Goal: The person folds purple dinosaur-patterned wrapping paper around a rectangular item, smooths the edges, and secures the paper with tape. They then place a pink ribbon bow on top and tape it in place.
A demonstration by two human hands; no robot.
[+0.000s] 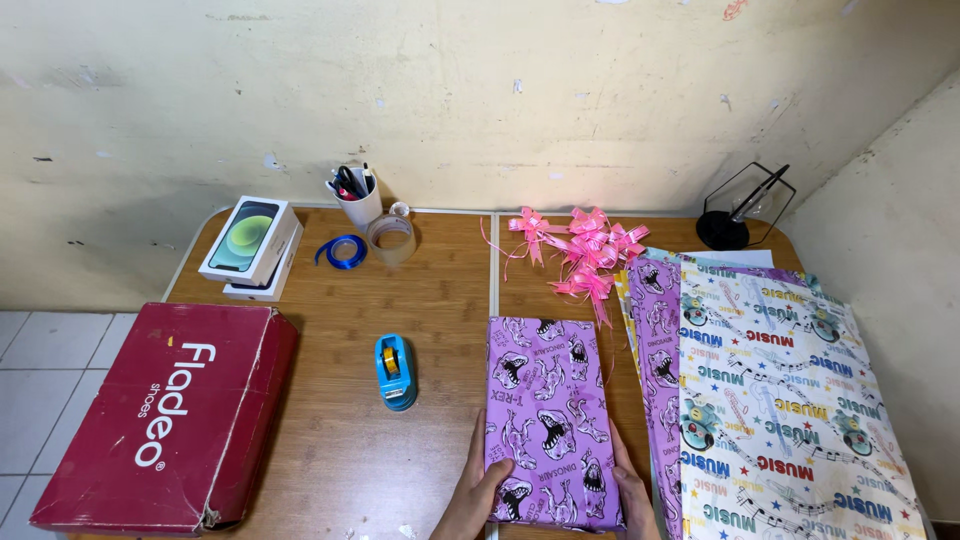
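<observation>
A flat box wrapped in purple dinosaur-print paper (550, 415) lies on the wooden table (330, 440), its long side pointing away from me. My left hand (472, 492) grips its near left edge, thumb on top. My right hand (632, 492) holds the near right edge. A blue tape dispenser (395, 372) stands just left of the parcel, apart from both hands.
Sheets of patterned wrapping paper (780, 400) are stacked at the right. Pink ribbon bows (585, 250) lie behind the parcel. A red shoe box (170, 415) sits at the left, a white phone box (250, 245), blue ribbon (343, 250), tape roll (391, 238) and pen cup (355, 195) behind; a black lamp (745, 205) at the far right.
</observation>
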